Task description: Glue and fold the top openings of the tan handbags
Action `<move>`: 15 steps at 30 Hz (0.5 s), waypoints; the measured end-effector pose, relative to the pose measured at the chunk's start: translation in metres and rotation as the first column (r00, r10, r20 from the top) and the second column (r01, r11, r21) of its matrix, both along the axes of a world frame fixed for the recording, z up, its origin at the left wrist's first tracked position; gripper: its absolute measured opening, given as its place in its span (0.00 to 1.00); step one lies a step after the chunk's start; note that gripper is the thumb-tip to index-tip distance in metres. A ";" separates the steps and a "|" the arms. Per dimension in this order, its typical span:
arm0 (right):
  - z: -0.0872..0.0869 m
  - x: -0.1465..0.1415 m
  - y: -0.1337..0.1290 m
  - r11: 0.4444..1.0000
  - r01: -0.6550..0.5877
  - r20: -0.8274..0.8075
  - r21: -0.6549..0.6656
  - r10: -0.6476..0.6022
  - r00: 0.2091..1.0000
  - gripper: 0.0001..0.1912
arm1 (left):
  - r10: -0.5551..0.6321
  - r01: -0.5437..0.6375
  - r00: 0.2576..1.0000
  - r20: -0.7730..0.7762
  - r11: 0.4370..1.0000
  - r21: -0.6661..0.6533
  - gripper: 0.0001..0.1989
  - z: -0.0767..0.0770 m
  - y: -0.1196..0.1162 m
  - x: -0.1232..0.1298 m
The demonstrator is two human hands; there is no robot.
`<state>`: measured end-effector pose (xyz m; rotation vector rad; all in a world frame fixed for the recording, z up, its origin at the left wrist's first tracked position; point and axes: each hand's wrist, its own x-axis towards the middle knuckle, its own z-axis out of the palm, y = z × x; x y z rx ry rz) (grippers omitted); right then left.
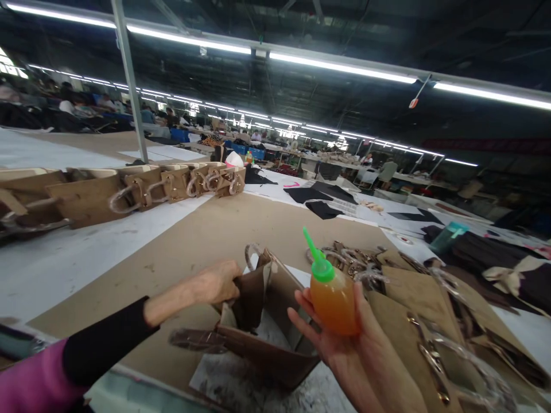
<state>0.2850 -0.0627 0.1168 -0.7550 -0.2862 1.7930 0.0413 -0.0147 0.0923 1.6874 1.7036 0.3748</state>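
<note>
My right hand is wrapped round a squeeze bottle of orange liquid; its green nozzle points up and tilts left. Below the bottle stands an open brown handbag on a stained white sheet. My left hand pinches the dark inner lining at the left side of the bag's mouth. One plastic-wrapped handle sticks out toward the near left, and another handle stands at the far side. The tips of my left fingers are partly hidden by the lining.
To the right lies a pile of brown bags with wrapped handles and metal fittings. A row of bags stands along the back left. Black pieces, a teal cup and a metal post are farther off, with people beyond.
</note>
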 end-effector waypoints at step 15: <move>-0.002 0.005 0.007 0.999 -0.032 0.021 0.043 0.031 0.999 0.20 | 0.184 -0.363 0.741 0.646 0.919 0.155 0.06 -0.080 0.054 0.002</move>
